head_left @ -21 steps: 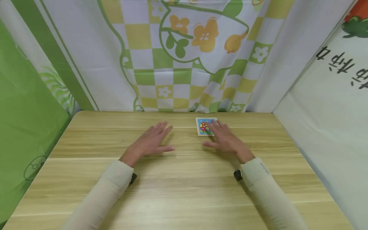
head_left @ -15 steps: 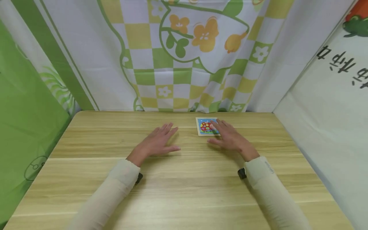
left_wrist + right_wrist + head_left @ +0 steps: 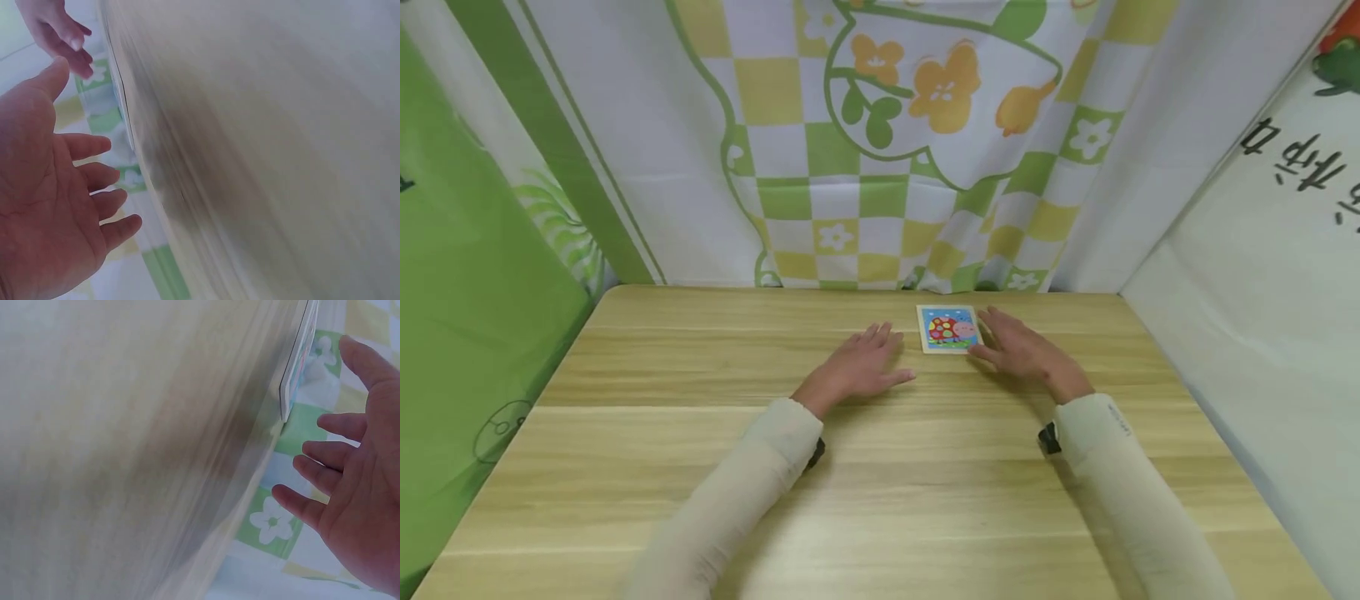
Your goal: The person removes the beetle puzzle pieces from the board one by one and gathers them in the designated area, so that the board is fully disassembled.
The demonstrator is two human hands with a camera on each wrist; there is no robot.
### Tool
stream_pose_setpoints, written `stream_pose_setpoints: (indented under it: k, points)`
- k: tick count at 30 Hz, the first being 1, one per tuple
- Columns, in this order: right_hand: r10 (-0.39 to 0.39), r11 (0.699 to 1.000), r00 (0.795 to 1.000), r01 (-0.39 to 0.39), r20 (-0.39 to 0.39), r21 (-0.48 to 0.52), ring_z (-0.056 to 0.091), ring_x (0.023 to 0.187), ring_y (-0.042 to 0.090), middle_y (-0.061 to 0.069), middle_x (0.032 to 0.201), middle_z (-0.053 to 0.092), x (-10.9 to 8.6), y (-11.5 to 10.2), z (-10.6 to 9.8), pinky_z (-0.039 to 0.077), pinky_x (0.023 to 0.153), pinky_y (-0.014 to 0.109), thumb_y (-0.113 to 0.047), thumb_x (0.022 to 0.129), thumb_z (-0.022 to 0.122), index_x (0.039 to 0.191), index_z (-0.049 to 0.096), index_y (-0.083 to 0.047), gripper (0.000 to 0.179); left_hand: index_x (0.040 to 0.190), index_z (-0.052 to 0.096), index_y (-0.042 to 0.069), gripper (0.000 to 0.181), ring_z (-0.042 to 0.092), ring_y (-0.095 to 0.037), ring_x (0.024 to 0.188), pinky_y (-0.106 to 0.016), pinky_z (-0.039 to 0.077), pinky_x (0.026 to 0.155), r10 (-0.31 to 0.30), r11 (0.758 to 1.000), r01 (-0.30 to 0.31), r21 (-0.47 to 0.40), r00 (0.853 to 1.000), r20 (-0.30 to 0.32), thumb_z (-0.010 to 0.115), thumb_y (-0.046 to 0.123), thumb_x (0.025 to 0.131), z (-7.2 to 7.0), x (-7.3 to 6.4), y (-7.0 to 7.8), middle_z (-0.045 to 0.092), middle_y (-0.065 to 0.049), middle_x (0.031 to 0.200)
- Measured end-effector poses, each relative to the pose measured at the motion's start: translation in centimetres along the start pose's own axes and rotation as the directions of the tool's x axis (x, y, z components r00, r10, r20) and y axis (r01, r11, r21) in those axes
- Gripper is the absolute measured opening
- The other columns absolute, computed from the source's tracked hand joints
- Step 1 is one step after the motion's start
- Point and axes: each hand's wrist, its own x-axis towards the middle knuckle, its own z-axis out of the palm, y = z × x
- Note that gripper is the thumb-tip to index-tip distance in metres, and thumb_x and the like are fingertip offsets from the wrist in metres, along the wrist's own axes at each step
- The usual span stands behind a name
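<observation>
A square picture puzzle board [image 3: 949, 330] lies flat near the back of the table, showing a red ladybug with coloured spots on a blue ground inside a pale wooden border. At its right edge is my right hand [image 3: 1028, 350], fingers spread and holding nothing; its thumb overlaps the board's lower right corner in the head view. My left hand [image 3: 859, 367] hovers palm down a little left of the board, fingers extended, with a gap between. Its palm and loosely bent fingers show in the left wrist view. The board appears edge-on in the right wrist view.
The wood-grain table [image 3: 880, 500] reaches back to a checked green, yellow and white curtain [image 3: 880, 200]. A green cloth [image 3: 475, 292] hangs at the left, and a white cloth [image 3: 1262, 292] with dark lettering at the right. Both wrists carry small black devices.
My left hand has moved right, closer to the board. My right hand has drawn rightward off the picture to its right edge, uncovering the ladybug. The head view has shifted slightly.
</observation>
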Motion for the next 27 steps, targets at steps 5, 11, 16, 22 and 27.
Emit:
stream_pose_setpoints:
  k: [5, 11, 16, 22, 27]
  points:
    - [0.016, 1.0, 0.999, -0.017, 0.037, 0.014, 0.013, 0.15, 0.051, 0.035, 0.163, 0.012, 0.5, 0.6, -0.3, 0.013, 0.12, 0.061, -0.03, 0.111, 0.048, 0.159, 0.022, 0.01, 0.067, 0.165, 0.022, 0.008, 0.083, 0.011, -0.033, 0.155, -0.05, 0.014, 0.123, -0.049, 0.999, 0.049, 0.009, 0.999, 0.018, 0.038, 0.064, 0.105, 0.6, 2.3, 1.0, 0.012, -0.017, 0.17]
    - [0.007, 1.0, 0.999, -0.009, 0.05, 0.026, 0.015, 0.149, 0.052, 0.036, 0.162, 0.014, 0.9, 1.0, -0.5, 0.014, 0.12, 0.06, -0.022, 0.111, 0.043, 0.159, 0.025, 0.008, 0.059, 0.164, 0.018, 0.004, 0.084, 0.01, -0.03, 0.156, -0.048, 0.012, 0.123, -0.098, 0.995, 0.098, -0.006, 0.995, 0.023, 0.042, 0.059, 0.106, 0.2, 3.8, 2.0, 0.009, -0.017, 0.17]
    - [0.013, 1.0, 0.998, -0.014, 0.065, 0.011, 0.015, 0.149, 0.052, 0.036, 0.162, 0.015, 1.4, 1.3, -0.6, 0.014, 0.12, 0.06, -0.018, 0.111, 0.042, 0.16, 0.027, 0.005, 0.056, 0.164, 0.018, 0.002, 0.083, 0.01, -0.03, 0.156, -0.045, 0.012, 0.124, -0.122, 0.992, 0.122, -0.008, 0.992, 0.029, 0.046, 0.055, 0.106, -0.1, 4.7, 2.6, 0.009, -0.016, 0.171]
    - [0.048, 0.999, 0.993, -0.046, 0.104, -0.026, 0.017, 0.148, 0.053, 0.037, 0.162, 0.015, 1.7, 1.8, -0.5, 0.017, 0.119, 0.061, -0.017, 0.11, 0.045, 0.16, 0.027, 0.003, 0.057, 0.163, 0.019, 0.001, 0.084, 0.012, -0.031, 0.155, -0.046, 0.015, 0.123, -0.132, 0.991, 0.131, 0.021, 0.99, 0.047, 0.045, 0.056, 0.106, -0.1, 5.3, 2.8, 0.01, -0.017, 0.17]
    - [0.048, 0.998, 0.992, -0.045, 0.115, -0.033, 0.017, 0.147, 0.054, 0.037, 0.161, 0.016, 1.8, 2.0, -0.5, 0.016, 0.119, 0.062, -0.019, 0.11, 0.046, 0.16, 0.028, 0.002, 0.057, 0.164, 0.02, 0.003, 0.082, 0.015, -0.031, 0.155, -0.048, 0.016, 0.123, -0.148, 0.989, 0.147, 0.032, 0.988, 0.047, 0.043, 0.056, 0.107, 0.0, 5.5, 2.6, 0.014, -0.016, 0.17]
